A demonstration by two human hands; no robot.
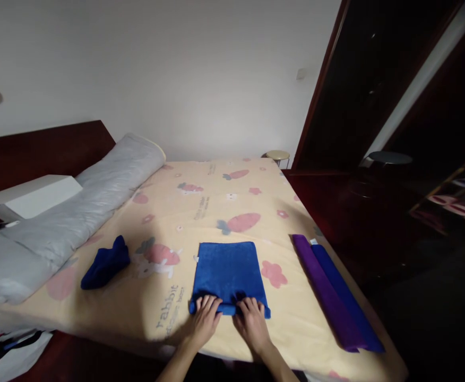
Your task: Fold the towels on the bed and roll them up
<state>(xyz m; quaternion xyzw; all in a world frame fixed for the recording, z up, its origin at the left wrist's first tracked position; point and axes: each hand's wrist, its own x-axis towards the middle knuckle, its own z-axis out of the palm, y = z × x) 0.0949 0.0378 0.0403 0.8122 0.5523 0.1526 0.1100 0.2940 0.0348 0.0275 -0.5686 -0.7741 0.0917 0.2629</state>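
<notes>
A blue towel (227, 268) lies flat on the bed, its near edge turned up into a narrow roll. My left hand (207, 317) grips the left part of that roll, fingers curled over it. On the right part, my right hand (252, 319) holds the roll the same way. A small white tag sticks out at the towel's left side. To the right lie a purple rolled towel (326, 292) and a blue rolled towel (346, 294), side by side. Off to the left sits a crumpled dark blue cloth (105, 263).
The bed (200, 212) has a cream sheet printed with carrots and rabbits. A grey rolled quilt (97, 193) and a white box (41, 195) lie by the dark headboard (53, 143). Stools (277, 155) and a shoe rack (455, 199) stand beyond the bed.
</notes>
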